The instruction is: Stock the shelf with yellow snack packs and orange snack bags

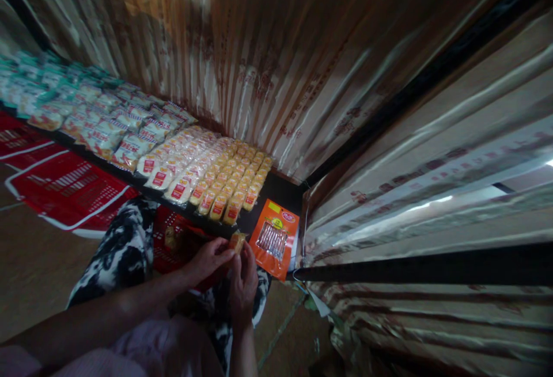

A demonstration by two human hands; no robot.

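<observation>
In front of my lap, my left hand (211, 259) and my right hand (244, 276) pinch a small wrapped yellow snack cake (237, 242) between them. The left fingers are at its left side; the right thumb and fingers close on its lower and right side. Just beyond it, rows of similar wrapped yellow snack cakes (219, 204) lie on a dark shelf (283, 190). To their left are rows of white wrapped snack cakes (178, 190) with red labels. An orange snack packet (275, 239) with a clear window lies right of my hands.
Farther left along the shelf are bagged snacks (133, 149) and teal-topped packets (54, 77). Red shopping baskets (82, 187) with white handles stand below the shelf's front edge. Printed pleated plastic sheeting (259, 77) hangs behind, with black frame bars (389, 265) at the right.
</observation>
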